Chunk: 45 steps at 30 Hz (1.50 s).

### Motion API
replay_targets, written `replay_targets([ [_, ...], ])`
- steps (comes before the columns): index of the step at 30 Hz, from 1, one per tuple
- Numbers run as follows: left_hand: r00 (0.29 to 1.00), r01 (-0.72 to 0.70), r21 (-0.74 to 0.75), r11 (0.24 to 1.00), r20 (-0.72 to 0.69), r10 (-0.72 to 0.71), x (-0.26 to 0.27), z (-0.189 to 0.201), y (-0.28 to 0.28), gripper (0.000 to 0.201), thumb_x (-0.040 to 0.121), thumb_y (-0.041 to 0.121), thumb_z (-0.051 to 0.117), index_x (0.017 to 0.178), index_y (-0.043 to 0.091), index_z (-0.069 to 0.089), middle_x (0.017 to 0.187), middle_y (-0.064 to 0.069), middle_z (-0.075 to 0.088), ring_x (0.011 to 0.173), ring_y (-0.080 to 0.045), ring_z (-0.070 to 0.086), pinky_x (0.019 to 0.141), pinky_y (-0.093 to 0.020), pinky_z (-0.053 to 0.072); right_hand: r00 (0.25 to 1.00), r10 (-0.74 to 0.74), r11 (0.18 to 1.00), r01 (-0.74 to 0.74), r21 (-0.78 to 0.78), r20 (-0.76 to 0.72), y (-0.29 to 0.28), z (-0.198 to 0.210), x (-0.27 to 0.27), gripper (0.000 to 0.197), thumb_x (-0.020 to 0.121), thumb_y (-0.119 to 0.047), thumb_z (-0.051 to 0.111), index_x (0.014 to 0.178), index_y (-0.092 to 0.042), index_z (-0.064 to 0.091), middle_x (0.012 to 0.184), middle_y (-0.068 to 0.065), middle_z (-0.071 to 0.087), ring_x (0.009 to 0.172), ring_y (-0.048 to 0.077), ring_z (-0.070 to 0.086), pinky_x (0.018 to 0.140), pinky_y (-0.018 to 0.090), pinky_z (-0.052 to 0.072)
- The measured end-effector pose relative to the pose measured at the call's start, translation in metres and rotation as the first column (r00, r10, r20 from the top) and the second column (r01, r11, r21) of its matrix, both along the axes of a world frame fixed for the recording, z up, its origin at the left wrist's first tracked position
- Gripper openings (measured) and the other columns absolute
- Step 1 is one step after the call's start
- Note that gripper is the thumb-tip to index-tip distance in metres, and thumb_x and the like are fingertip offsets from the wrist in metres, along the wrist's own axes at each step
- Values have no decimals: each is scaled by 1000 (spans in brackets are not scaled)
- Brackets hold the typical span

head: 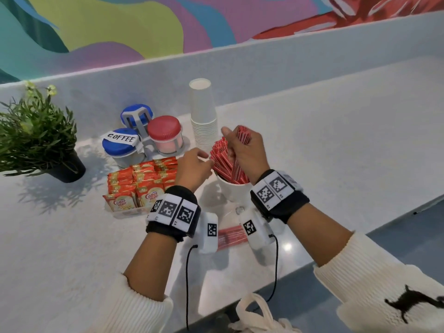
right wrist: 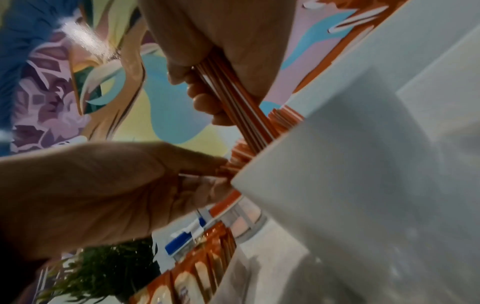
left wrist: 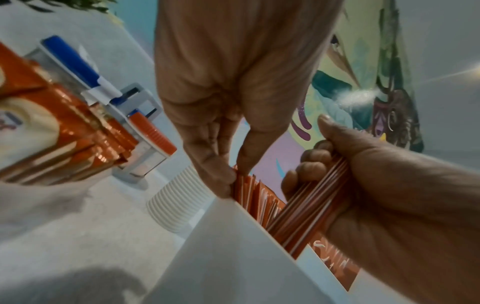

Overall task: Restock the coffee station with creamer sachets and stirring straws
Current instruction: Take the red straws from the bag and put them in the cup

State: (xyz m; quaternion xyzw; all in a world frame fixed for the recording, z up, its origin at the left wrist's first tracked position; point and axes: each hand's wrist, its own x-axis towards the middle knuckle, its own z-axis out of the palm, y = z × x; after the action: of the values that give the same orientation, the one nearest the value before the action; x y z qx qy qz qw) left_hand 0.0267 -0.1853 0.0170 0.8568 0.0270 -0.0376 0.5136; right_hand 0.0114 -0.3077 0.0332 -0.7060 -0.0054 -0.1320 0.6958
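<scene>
R fingers (left wrist: 309, 170) curl round a bundle of straws (left wrist: 311, 207), thumb up; I see its lower end inside the white cup (head: 234, 191), upper end past the fist. L fingertips (left wrist: 223, 176) pinch the tops of straws already in the cup, at its L rim. R hand (head: 248, 152) sits over the cup's far-R side, L hand (head: 192, 168) just L of it; the two are near but apart. More loose straws (head: 231, 234) lie flat on the counter between my wrists, near its front edge. Creamer sachets (head: 141, 183) stand packed in a clear tray (head: 127, 213), just L of the L wrist. Behind them: three lidded jars (head: 165, 134) in a grey rack, one tagged COFFEE; stacked paper cups (head: 204, 116) just behind the straw cup. Potted plant (head: 40, 138) far L. Counter (head: 336, 140) to the R is bare, speckled white, w/ a low upstand and a painted mural wall (head: 120, 22) behind. A cloth bag (head: 254, 316) hangs at the front edge.
</scene>
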Motion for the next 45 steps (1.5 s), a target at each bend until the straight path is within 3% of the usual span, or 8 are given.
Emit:
replay_targets([
  [7,999,-41,-234,971,-34,34,15,-8,-1,5,86,3,62,84,4,57,70,-11,65,48,-5,63,61,-20,55,994,10,999,-14,-37,-110,12,-29,4,28,89,-26,59,62,-19,57,40,-10,53,39,2,46,47,16,44],
  [13,995,-79,-331,940,-79,56,26,-8,-7,13,89,2,55,78,8,57,71,-7,65,50,-4,63,56,-15,52,991,-68,997,63,-53,-112,10,-31,5,21,86,-28,63,68,-20,57,56,-6,59,48,5,53,64,20,50],
  [18,998,-53,-383,922,-45,38,26,-6,-4,21,86,-7,46,79,10,56,74,-7,62,66,-12,60,63,-17,53,992,-105,969,86,-233,-70,7,-28,4,16,81,-26,69,86,-12,62,77,-11,59,66,-18,52,65,-4,34],
  [23,998,-68,-375,925,-22,65,25,-12,4,28,88,-8,35,81,12,53,79,-7,60,71,-15,59,66,-21,51,992,-125,953,115,-279,-19,0,-22,5,15,83,-29,65,95,-21,60,87,-18,59,89,5,57,87,27,45],
  [32,995,58,-210,976,93,-39,-3,-17,-1,24,99,29,38,105,19,59,85,11,58,74,-3,52,57,-10,38,983,-177,920,179,-348,39,-19,-21,7,18,86,-14,61,104,-10,58,94,-6,59,82,5,55,71,2,44],
  [37,986,69,-99,993,159,-53,4,-29,-4,36,87,31,63,118,15,60,97,-7,63,82,-20,59,71,-32,49,984,-177,852,171,-494,34,-14,-31,2,30,88,-17,59,117,-10,53,112,0,47,77,-2,49,68,0,39],
  [41,988,19,-173,985,156,8,13,-25,-9,21,87,12,62,107,7,63,73,-1,59,60,-15,57,59,-24,48,995,-79,861,100,-498,64,-3,-26,2,27,90,-4,42,114,-7,53,117,8,53,105,16,53,94,25,44],
  [45,985,62,-228,972,173,-22,14,-17,-14,17,90,3,55,103,2,65,80,-2,64,67,-6,61,67,-15,54,998,-7,875,35,-484,61,2,-25,-1,41,90,1,34,127,-4,50,130,9,53,115,11,49,85,-8,26],
])
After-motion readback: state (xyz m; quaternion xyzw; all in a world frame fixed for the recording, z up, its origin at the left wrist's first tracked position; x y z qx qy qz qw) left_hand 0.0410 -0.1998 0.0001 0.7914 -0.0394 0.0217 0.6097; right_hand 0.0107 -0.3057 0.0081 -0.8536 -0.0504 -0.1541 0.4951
